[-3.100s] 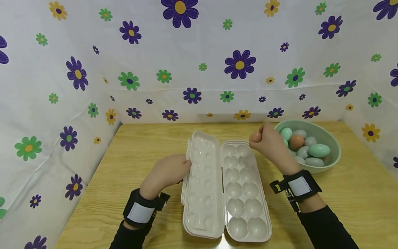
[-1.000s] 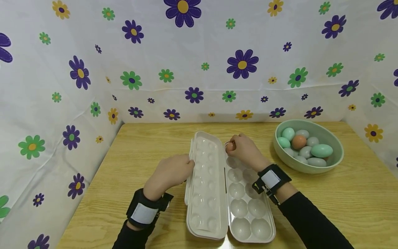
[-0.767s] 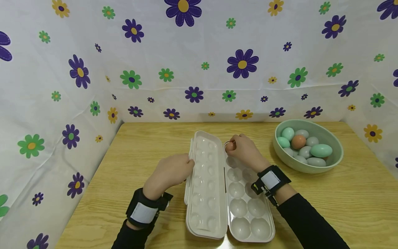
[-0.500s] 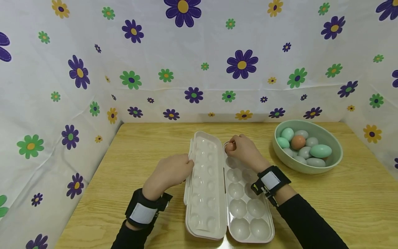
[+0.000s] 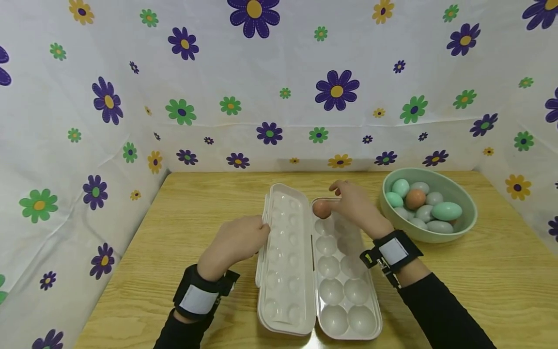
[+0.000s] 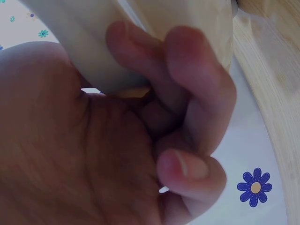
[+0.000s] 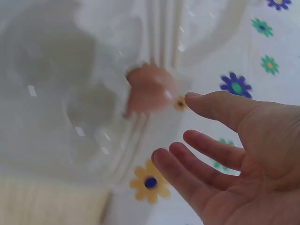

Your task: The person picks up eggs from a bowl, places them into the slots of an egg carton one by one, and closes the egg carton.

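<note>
A white plastic egg carton lies opened out, with its lid (image 5: 285, 261) on the left and its base of round cups (image 5: 329, 266) on the right. My left hand (image 5: 235, 240) holds the lid's left edge between thumb and curled fingers; the left wrist view shows the pale lid (image 6: 89, 42) against the fingers. One brown egg (image 5: 321, 208) sits in the far left cup of the base. Beside it is my right hand (image 5: 357, 208), fingers spread and nothing in them. In the right wrist view, a gap shows between the egg (image 7: 154, 91) and the fingertips (image 7: 194, 98).
A pale green bowl (image 5: 459, 194) stands at the back right, holding several grey and green eggs and a brown egg (image 5: 415, 198). A flowered cloth (image 5: 279, 63) hangs behind the wooden table (image 5: 209, 194) and along its sides.
My right hand carried the brown egg left from beside the bowl to the far left cup, then let go and drew back slightly rightward. The left hand kept its hold on the lid.
</note>
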### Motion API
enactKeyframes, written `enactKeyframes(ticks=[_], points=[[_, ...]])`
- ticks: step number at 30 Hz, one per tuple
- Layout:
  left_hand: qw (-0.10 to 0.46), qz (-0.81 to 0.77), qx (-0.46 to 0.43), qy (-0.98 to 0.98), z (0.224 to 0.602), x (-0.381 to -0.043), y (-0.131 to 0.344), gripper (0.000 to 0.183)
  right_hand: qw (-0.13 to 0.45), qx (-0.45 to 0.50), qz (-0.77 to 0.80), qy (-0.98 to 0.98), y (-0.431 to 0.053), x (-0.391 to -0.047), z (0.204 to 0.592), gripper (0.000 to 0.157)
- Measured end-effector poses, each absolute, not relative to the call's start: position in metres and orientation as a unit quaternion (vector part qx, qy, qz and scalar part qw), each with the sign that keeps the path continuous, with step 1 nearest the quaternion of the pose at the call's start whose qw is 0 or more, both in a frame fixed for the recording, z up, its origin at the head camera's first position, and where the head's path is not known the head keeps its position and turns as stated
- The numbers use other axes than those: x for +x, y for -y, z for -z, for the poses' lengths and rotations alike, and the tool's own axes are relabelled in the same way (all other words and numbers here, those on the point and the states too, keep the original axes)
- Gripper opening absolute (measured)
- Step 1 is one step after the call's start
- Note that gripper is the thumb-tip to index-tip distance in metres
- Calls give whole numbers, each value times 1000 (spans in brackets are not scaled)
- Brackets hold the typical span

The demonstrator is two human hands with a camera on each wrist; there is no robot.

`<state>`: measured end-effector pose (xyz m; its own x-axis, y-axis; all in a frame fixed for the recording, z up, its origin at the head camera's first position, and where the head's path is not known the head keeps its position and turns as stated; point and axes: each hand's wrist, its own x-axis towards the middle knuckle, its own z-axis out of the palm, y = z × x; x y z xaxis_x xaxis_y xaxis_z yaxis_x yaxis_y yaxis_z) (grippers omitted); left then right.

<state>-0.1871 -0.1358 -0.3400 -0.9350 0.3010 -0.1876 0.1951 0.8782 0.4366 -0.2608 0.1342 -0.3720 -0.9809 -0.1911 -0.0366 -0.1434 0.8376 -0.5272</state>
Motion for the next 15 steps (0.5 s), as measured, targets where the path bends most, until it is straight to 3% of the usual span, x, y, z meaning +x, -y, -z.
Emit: enactKeyframes(ticks=[15], points=[[119, -211, 131, -961, 340, -186, 137, 38, -5, -5, 234, -972, -235, -248, 331, 53]])
